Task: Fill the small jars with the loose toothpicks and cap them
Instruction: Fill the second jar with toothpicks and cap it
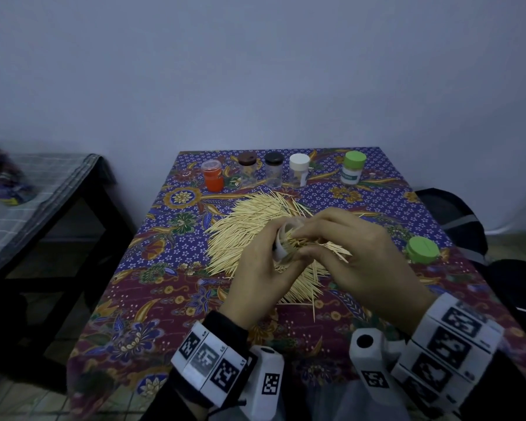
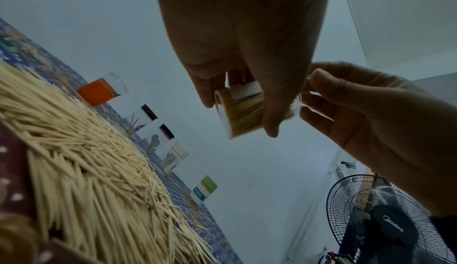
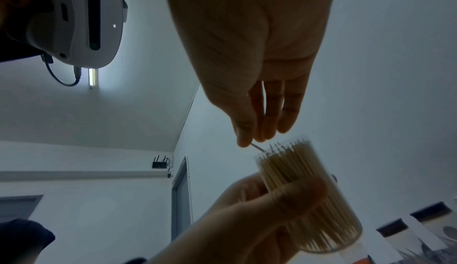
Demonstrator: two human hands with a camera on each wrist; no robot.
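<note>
Above the tabletop (image 1: 195, 299) we see the left hand (image 1: 255, 278) grip the jar (image 3: 309, 200); only the right wrist view shows the right hand (image 3: 247, 73) pinching one toothpick (image 3: 258, 148) at its mouth.

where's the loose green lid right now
In the head view, the green lid lies on the tablecloth at the right edge, right of the right hand.

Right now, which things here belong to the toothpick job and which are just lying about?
Job:
- jar in the left hand
- right hand feeding a toothpick
- toothpick pile
- loose green lid
- five capped jars

Lying about:
- fan
- side table
</note>
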